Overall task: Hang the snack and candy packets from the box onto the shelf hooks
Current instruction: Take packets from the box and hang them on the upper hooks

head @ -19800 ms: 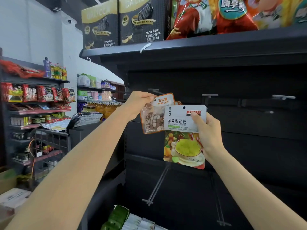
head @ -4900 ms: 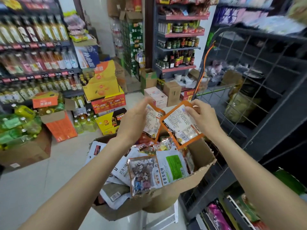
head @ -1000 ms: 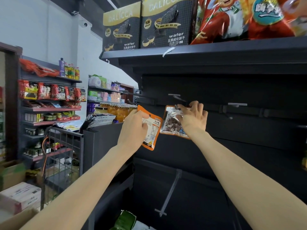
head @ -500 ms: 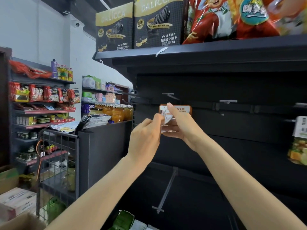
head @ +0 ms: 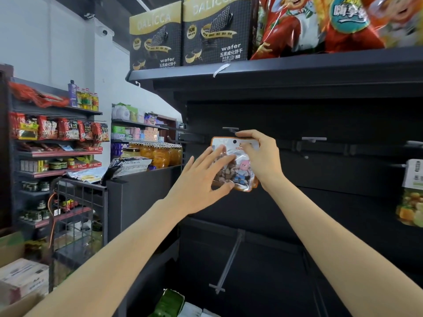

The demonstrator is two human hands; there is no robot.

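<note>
An orange-edged stone candy packet [head: 238, 170] with a clear window hangs just below the leftmost shelf hook [head: 230, 129], its hang hole facing me. My right hand [head: 261, 156] pinches the packet's top right corner close to the hook. My left hand [head: 201, 179] lies against the packet's left side with straight, spread fingers. A green-and-white soft candy packet [head: 412, 193] hangs at the far right edge. The box is out of view.
More bare hooks [head: 313, 139] run along the dark back panel to the right. A lower hook [head: 229, 259] slants down below my arms. Wafer boxes [head: 190, 33] and red snack bags [head: 320, 24] stand on the shelf above. A wire rack [head: 80, 207] stands left.
My left hand no longer holds the second orange packet and has opened flat against the packet at the hook. My right hand shifted to the packet's top right corner.
</note>
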